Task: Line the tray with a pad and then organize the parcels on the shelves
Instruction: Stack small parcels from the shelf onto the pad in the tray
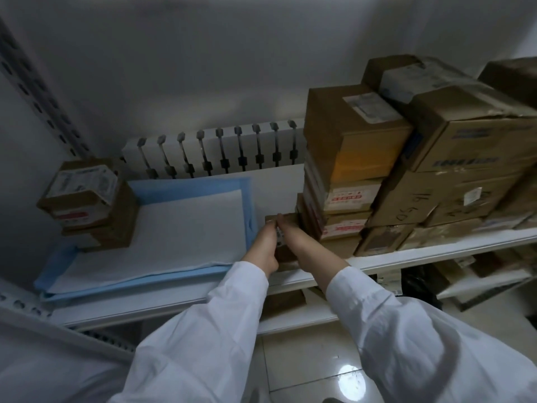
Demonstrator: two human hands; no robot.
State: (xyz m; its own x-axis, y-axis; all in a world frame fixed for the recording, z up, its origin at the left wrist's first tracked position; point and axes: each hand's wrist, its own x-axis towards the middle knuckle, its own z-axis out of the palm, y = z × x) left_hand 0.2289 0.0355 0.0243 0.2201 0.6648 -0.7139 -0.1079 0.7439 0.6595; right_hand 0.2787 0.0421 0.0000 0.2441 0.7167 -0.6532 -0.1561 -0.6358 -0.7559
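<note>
A white pad with a blue border (pixel 180 228) lies spread over the left part of the white shelf (pixel 436 251). Two stacked brown parcels (pixel 87 205) with white labels stand on the pad's left side. Just right of the pad, my left hand (pixel 266 245) and my right hand (pixel 293 237) both grip a small brown parcel (pixel 286 221) resting on the shelf, one hand on each side. The hands hide most of this parcel. It sits against the foot of a tall stack of brown parcels (pixel 348 175).
More cardboard boxes (pixel 470 158) are piled high on the right of the shelf. A white radiator (pixel 220 149) stands behind the shelf against the wall. A perforated metal upright (pixel 37 94) rises at the left. Lower shelves (pixel 293 315) hold more parcels above a glossy tiled floor.
</note>
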